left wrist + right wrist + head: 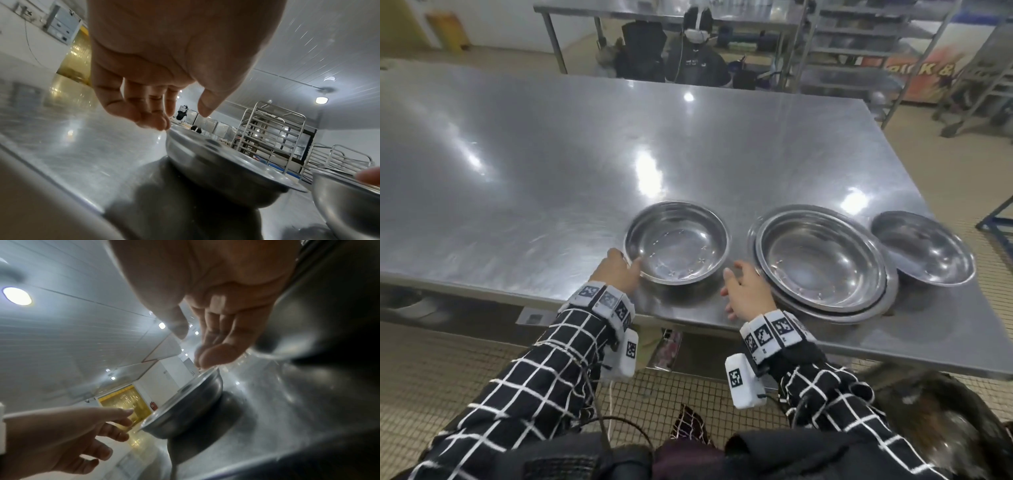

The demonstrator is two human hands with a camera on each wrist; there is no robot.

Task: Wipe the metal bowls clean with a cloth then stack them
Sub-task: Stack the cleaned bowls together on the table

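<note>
Left bowl (677, 241): upright on the steel desk (524, 178) near its front edge, inside facing up.
Stacked bowls (822, 262): nested together just right of the left bowl, also near the front edge.
Far bowl (924, 248): alone, tilted, beside the stack on the right.
Left hand (619, 274): at the left bowl's near-left rim; fingers (152, 120) loosely bent and close together, thumb (205, 107) apart from them, tips right at the rim; I cannot tell whether they touch it.
Right hand (744, 291): in the gap between the left bowl and the stack, fingers relaxed and slightly spread, holding nothing.
Sleeves: black with a white grid; marker bands at both wrists.
Background: a second steel table and wire racks (866, 44) beyond the desk.
</note>
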